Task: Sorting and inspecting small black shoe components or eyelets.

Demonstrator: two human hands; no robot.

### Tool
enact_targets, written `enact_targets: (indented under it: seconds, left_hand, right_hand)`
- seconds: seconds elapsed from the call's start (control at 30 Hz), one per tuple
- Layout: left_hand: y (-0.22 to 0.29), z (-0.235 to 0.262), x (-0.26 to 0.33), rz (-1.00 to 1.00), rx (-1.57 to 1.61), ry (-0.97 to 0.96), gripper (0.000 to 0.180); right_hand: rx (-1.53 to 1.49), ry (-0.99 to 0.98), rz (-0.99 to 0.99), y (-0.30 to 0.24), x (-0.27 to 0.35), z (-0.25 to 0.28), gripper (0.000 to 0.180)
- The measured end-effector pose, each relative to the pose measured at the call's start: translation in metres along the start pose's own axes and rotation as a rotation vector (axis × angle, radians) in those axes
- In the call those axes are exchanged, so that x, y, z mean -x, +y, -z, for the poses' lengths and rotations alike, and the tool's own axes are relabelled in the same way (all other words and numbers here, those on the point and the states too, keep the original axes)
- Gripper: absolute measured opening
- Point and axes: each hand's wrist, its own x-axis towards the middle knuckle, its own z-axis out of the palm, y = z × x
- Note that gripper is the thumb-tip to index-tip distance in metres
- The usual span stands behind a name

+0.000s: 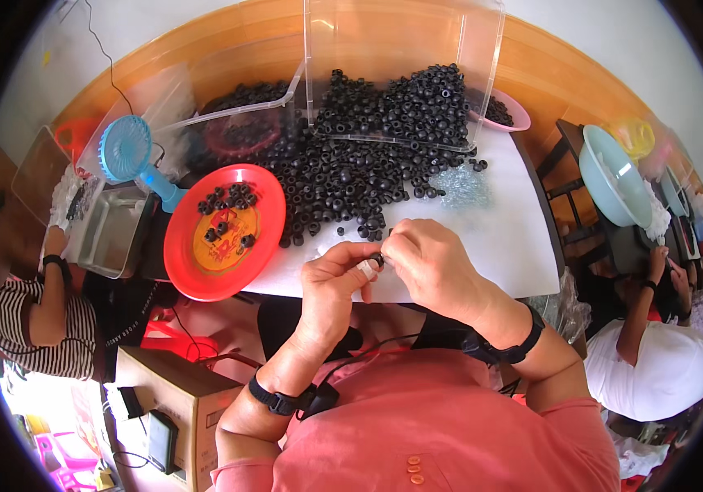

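Observation:
My left hand [328, 283] is closed in a pinch on a small black ring-like part [377, 259] at the table's front edge. White wrapping shows on one of its fingertips. Right beside it, the fingers of my right hand [432, 264] are pressed together against the part; whatever they hold is hidden. Just beyond both hands spreads a heap of black parts [343, 176], round with holes. To its right lies a small pile of clear, thin pieces [463, 187]. A red oval plate [181, 266] with several black parts on it sits left of my hands.
A clear plastic box [404, 33] opens toward the heap at the back. Another clear bin [236, 111], a blue handheld fan [125, 149] and a metal tray [112, 234] stand left. A pink bowl [518, 117] sits back right. People work on both sides. A cardboard box [159, 394] stands lower left.

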Motion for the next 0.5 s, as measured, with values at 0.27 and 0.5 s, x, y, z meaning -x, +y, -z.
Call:
enact_targets:
  seconds: [0.27, 0.5]
  left_hand:
    - [0.001, -0.003, 0.002, 0.037, 0.106, 0.014, 0.013]
    - [-0.001, -0.004, 0.005, 0.032, 0.140, 0.014, 0.014]
  right_hand:
    - [0.175, -0.004, 0.138, -0.010, -0.001, -0.001, 0.014]
    - [0.167, 0.053, 0.147, -0.018, 0.004, -0.006, 0.024]
